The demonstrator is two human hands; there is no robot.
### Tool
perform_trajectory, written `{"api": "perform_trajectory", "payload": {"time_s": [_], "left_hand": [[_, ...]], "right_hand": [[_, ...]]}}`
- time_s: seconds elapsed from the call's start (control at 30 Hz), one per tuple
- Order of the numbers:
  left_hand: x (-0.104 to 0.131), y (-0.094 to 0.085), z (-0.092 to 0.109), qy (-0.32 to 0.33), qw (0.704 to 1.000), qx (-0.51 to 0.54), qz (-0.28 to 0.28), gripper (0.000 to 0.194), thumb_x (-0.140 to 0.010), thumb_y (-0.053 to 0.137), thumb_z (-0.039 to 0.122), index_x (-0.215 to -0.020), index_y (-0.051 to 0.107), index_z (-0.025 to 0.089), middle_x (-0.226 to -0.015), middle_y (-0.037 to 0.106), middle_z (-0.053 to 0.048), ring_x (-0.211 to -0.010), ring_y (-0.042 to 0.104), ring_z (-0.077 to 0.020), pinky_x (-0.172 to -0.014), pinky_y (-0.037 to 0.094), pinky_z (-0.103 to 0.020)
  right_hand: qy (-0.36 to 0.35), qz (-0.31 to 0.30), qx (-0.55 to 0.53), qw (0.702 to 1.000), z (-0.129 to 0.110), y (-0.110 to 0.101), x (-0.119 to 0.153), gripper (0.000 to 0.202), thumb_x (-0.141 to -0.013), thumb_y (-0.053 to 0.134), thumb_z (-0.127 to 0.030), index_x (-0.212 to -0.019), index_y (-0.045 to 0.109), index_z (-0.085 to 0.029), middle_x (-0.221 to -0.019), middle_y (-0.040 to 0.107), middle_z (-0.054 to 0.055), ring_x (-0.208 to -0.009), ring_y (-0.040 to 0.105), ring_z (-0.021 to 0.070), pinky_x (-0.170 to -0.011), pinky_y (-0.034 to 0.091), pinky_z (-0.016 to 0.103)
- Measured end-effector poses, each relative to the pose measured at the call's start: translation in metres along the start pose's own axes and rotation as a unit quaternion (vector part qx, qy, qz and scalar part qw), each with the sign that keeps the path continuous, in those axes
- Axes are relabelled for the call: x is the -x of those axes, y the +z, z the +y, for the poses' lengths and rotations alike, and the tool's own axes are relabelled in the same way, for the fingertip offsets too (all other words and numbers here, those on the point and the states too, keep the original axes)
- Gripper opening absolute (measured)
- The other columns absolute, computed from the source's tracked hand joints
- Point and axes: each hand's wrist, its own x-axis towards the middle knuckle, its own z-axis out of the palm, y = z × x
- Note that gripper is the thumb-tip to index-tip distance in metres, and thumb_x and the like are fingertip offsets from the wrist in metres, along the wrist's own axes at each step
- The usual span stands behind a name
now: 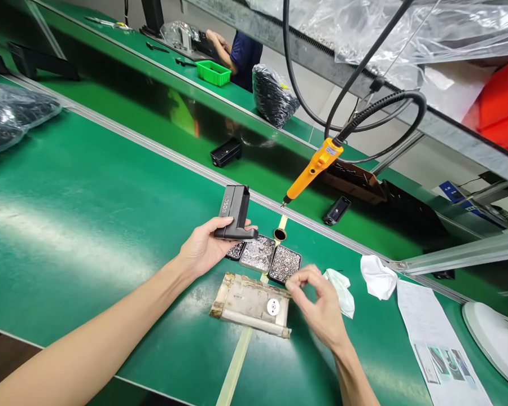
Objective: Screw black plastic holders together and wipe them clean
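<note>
On a green counter [88,225], the right hand [322,307] pinches fingertips together over a taped pad [245,301] — whether it holds anything is too small to tell. The left hand [205,248] grips a black Bosch part [233,211], lifted just above three screw trays [265,256]. Beside the right hand lie white cloths [376,276] and a printed sheet [436,338]. Beyond hangs an orange screwdriver [311,169] — farther off, a co-worker's arm [220,48] near a green bin [213,72].
</note>
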Motion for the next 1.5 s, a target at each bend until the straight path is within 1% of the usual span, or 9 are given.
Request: {"api": "perform_trajectory", "payload": {"time_s": [0.17, 0.43, 0.83, 0.93, 1.03, 1.17, 1.3, 1.4, 1.5], "left_hand": [[0.004, 0.002, -0.003, -0.007, 1.000, -0.009, -0.007, 0.037, -0.086, 0.065, 0.014, -0.120, 0.066, 0.000, -0.116, 0.071, -0.026, -0.117, 0.067, -0.0392, -0.107, 0.056, -0.048], [0.004, 0.001, -0.003, -0.010, 1.000, -0.024, -0.010, 0.037, -0.086, 0.064, 0.015, -0.119, 0.067, 0.000, -0.113, 0.072, -0.025, -0.116, 0.067, -0.0403, -0.107, 0.055, -0.050], [0.008, 0.005, -0.001, -0.014, 0.999, -0.028, -0.010, 0.035, -0.086, 0.065, 0.016, -0.117, 0.068, 0.001, -0.115, 0.071, -0.024, -0.115, 0.068, -0.0406, -0.107, 0.056, -0.050], [0.012, 0.007, -0.003, -0.005, 0.998, -0.050, -0.047, 0.036, -0.085, 0.070, 0.018, -0.117, 0.067, 0.002, -0.116, 0.071, -0.024, -0.112, 0.069, -0.0418, -0.102, 0.058, -0.050], [0.018, 0.011, -0.006, -0.002, 0.991, -0.084, -0.102, 0.039, -0.087, 0.073, 0.021, -0.121, 0.064, 0.005, -0.117, 0.071, -0.023, -0.114, 0.068, -0.0403, -0.102, 0.056, -0.050], [0.027, 0.015, -0.010, 0.002, 0.980, -0.123, -0.155, 0.041, -0.088, 0.075, 0.023, -0.123, 0.059, 0.009, -0.118, 0.071, -0.022, -0.121, 0.065, -0.0391, -0.108, 0.048, -0.055], [0.034, 0.017, -0.013, -0.009, 0.973, -0.146, -0.178, 0.047, -0.088, 0.076, 0.025, -0.128, 0.057, 0.012, -0.121, 0.070, -0.019, -0.120, 0.064, -0.0359, -0.107, 0.047, -0.052], [0.036, 0.015, -0.014, -0.012, 0.971, -0.143, -0.193, 0.050, -0.087, 0.078, 0.025, -0.132, 0.058, 0.016, -0.131, 0.066, -0.015, -0.124, 0.061, -0.0312, -0.105, 0.048, -0.041], [0.036, 0.013, -0.014, -0.015, 0.967, -0.132, -0.218, 0.051, -0.088, 0.077, 0.025, -0.135, 0.058, 0.017, -0.135, 0.064, -0.013, -0.126, 0.059, -0.0277, -0.103, 0.047, -0.034]], "right_hand": [[0.039, -0.068, -0.021, 0.997, -0.022, 0.000, 0.025, 0.016, -0.099, 0.061, -0.030, -0.085, 0.066, -0.024, -0.078, 0.057, -0.001, -0.081, 0.055, 0.0170, -0.087, 0.037, 0.038], [-0.025, -0.026, 0.001, 0.999, -0.017, 0.005, 0.031, 0.010, -0.098, 0.062, -0.019, -0.099, 0.068, -0.027, -0.083, 0.062, -0.001, -0.078, 0.053, 0.0174, -0.076, 0.034, 0.037], [-0.073, -0.043, 0.011, 0.996, -0.014, 0.004, 0.031, 0.019, -0.095, 0.063, -0.010, -0.106, 0.064, -0.025, -0.090, 0.067, 0.000, -0.084, 0.057, 0.0184, -0.077, 0.037, 0.039], [-0.100, -0.013, 0.014, 0.995, -0.010, 0.006, 0.030, 0.020, -0.094, 0.062, -0.008, -0.106, 0.064, -0.023, -0.090, 0.067, 0.002, -0.081, 0.058, 0.0185, -0.074, 0.039, 0.038], [-0.136, 0.065, 0.019, 0.988, -0.007, 0.011, 0.025, 0.021, -0.094, 0.061, -0.006, -0.107, 0.065, -0.021, -0.090, 0.067, 0.004, -0.081, 0.059, 0.0187, -0.071, 0.044, 0.036], [-0.200, 0.161, 0.056, 0.965, -0.017, 0.020, 0.012, 0.030, -0.092, 0.059, -0.004, -0.119, 0.065, -0.016, -0.112, 0.064, 0.013, -0.103, 0.062, 0.0225, -0.080, 0.054, 0.036], [-0.206, 0.153, 0.138, 0.956, -0.035, 0.025, -0.005, 0.052, -0.095, 0.061, -0.012, -0.146, 0.049, -0.012, -0.142, 0.053, 0.019, -0.130, 0.052, 0.0286, -0.101, 0.054, 0.045], [-0.196, 0.131, 0.152, 0.960, -0.041, 0.028, -0.019, 0.056, -0.097, 0.061, -0.016, -0.150, 0.044, -0.015, -0.141, 0.056, 0.017, -0.130, 0.053, 0.0276, -0.103, 0.054, 0.046], [-0.204, 0.128, 0.136, 0.961, -0.038, 0.031, -0.029, 0.048, -0.097, 0.061, -0.014, -0.143, 0.052, -0.019, -0.132, 0.063, 0.013, -0.123, 0.057, 0.0265, -0.099, 0.056, 0.045]]}}
